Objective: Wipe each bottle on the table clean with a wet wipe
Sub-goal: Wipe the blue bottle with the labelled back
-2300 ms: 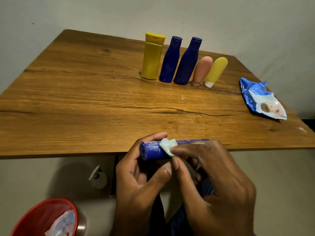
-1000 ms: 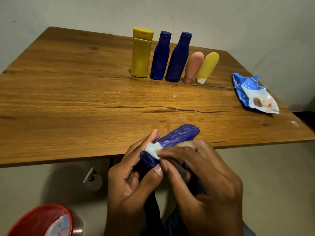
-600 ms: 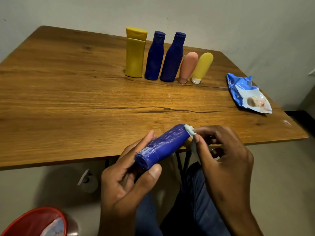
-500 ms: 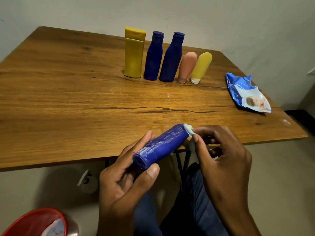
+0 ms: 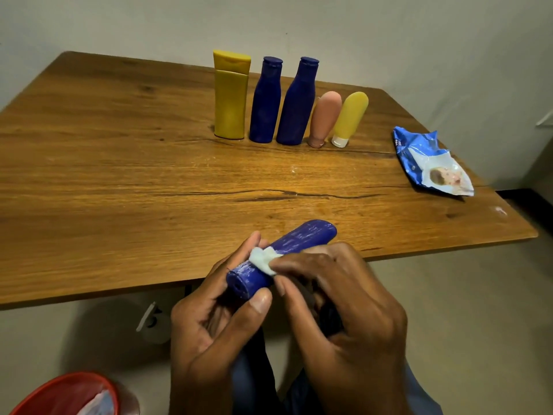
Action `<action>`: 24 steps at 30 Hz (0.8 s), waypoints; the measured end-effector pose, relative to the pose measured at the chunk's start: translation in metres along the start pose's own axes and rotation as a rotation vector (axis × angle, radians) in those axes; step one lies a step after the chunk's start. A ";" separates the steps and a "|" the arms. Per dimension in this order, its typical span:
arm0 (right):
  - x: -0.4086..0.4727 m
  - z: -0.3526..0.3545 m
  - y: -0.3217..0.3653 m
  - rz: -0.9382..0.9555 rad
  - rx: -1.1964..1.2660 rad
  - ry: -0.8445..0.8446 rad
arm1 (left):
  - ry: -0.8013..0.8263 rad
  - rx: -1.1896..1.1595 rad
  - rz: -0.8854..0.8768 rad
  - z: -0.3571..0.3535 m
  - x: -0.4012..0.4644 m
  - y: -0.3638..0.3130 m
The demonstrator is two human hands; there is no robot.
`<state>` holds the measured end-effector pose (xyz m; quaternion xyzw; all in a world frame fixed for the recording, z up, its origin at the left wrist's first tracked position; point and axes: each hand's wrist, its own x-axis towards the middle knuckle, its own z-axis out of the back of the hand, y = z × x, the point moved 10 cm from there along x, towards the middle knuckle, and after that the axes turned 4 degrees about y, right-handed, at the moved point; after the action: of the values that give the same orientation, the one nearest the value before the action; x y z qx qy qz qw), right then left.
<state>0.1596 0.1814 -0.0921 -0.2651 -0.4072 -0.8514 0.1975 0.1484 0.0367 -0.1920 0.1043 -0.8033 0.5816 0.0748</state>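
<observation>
Wooden bench (image 5: 119, 175) ahead, five bottles lined up at the back. Left hand (image 5: 215, 319) grips the blue bottle (image 5: 281, 256) off the near edge; right hand (image 5: 338, 298) has slid its pinched wet wipe (image 5: 263, 259) back from the far tip to the cap end — another pass on this bottle.

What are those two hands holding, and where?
Left hand grips the blue plastic bottle near its cap end; right hand pinches a small white wet wipe against it.

No legible text; white lettering on blue wipes pack (image 5: 419, 151) too blurred.
</observation>
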 end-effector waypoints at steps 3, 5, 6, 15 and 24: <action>0.006 0.010 -0.020 -0.077 -0.054 -0.034 | -0.014 0.035 -0.025 0.004 0.000 -0.002; 0.012 0.016 -0.044 -0.166 -0.091 -0.040 | -0.016 0.051 -0.025 0.004 0.000 -0.002; 0.016 0.019 -0.056 -0.213 -0.093 -0.032 | -0.022 0.050 -0.022 0.004 0.001 -0.002; 0.016 0.016 -0.052 -0.235 -0.051 0.019 | -0.044 0.050 -0.032 0.004 0.001 -0.003; 0.010 -0.007 0.016 0.026 0.035 0.121 | 0.002 -0.043 0.001 0.000 0.001 -0.001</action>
<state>0.1590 0.1648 -0.0803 -0.2150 -0.4059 -0.8559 0.2377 0.1475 0.0358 -0.1908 0.1017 -0.8155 0.5644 0.0778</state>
